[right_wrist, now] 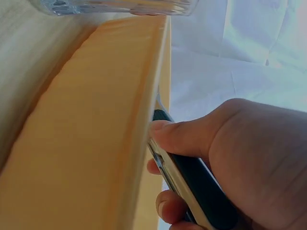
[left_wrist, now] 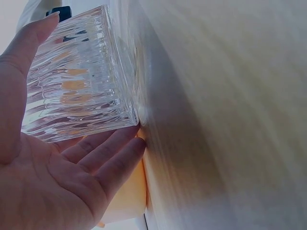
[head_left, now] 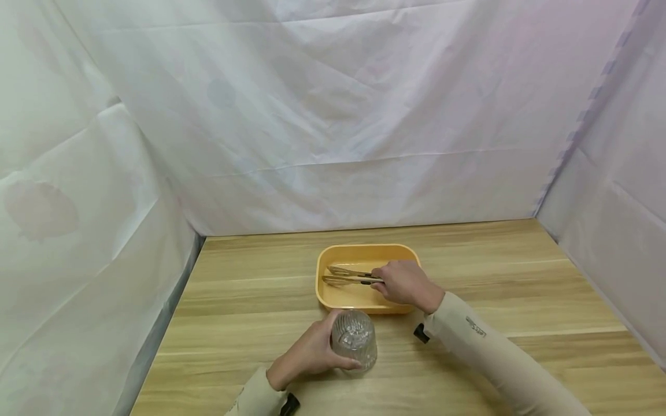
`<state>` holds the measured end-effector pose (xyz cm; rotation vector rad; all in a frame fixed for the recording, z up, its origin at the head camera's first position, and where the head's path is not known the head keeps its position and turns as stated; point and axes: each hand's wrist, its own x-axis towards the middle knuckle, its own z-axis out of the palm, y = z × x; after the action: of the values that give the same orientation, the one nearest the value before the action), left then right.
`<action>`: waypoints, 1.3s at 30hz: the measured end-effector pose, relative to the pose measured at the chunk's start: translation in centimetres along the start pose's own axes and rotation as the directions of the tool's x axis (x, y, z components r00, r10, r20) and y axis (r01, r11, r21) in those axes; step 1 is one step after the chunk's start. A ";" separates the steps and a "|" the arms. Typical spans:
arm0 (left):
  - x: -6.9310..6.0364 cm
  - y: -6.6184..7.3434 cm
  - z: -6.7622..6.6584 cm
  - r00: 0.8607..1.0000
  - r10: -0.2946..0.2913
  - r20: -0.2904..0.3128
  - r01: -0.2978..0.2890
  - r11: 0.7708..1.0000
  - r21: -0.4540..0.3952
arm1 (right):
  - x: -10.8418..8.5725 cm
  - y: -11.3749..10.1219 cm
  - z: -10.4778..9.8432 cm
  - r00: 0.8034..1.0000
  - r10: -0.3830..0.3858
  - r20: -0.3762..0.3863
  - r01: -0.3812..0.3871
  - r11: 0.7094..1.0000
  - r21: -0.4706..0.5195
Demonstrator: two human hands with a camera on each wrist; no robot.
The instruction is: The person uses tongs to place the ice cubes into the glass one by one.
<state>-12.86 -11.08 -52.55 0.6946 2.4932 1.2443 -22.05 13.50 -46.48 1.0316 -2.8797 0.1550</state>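
My left hand point(head_left: 314, 346) holds a clear ribbed glass point(head_left: 355, 338) on the table, thumb on the near side and fingers on the far side. It seems to stand upside down. In the left wrist view the ribbed wall of the glass point(left_wrist: 81, 81) lies between thumb and fingers. My right hand point(head_left: 404, 281) grips a pair of tongs point(head_left: 343, 281) by their dark handle, over the yellow tray point(head_left: 321, 292). The two tong heads point left inside the tray, slightly apart. From the right wrist, the tongs' handle point(right_wrist: 204, 191) shows between thumb and curled fingers.
The tray stands just beyond the glass on a wooden table point(head_left: 250, 289). White cloth point(head_left: 333, 115) hangs behind the table and on both sides. Dark straps point(head_left: 422, 333) sit at the cuffs of the light sleeves point(head_left: 484, 341).
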 end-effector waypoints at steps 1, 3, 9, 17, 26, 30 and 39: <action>0.0 0.0 0.0 1.000 0.000 0.000 0.000 1.000 -0.001 | 0.1 -0.1 -0.1 1.000 0.000 0.006 0.000 1.000 -0.006; 0.0 0.0 0.0 1.000 0.000 0.000 0.000 1.000 -0.001 | 0.2 -0.3 -0.3 1.000 -0.004 0.017 0.005 1.000 -0.019; 0.0 -0.1 0.0 1.000 0.006 -0.005 -0.006 1.000 0.002 | 0.6 -0.4 -0.9 0.999 -0.021 0.033 0.022 0.999 -0.043; 0.0 0.1 -0.2 1.000 0.001 0.001 -0.001 1.000 0.004 | 1.3 -0.7 -1.6 0.989 0.040 0.142 -0.047 0.998 0.043; 0.0 0.0 0.0 1.000 -0.010 0.009 0.010 1.000 0.005 | 1.2 -1.4 -1.6 0.974 0.112 0.196 -0.128 0.989 0.069; 0.0 0.0 0.1 1.000 -0.016 0.008 0.016 1.000 0.014 | 1.2 -1.5 -1.5 0.977 0.114 0.181 -0.129 0.989 0.075; 0.1 0.0 0.0 1.000 -0.007 0.014 0.007 1.000 0.002 | 1.0 -1.9 -1.5 0.979 0.132 0.155 -0.141 0.989 0.046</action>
<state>-12.95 -11.00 -52.58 0.6920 2.4835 1.2307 -21.50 11.59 -44.79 0.8901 -3.1025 0.1744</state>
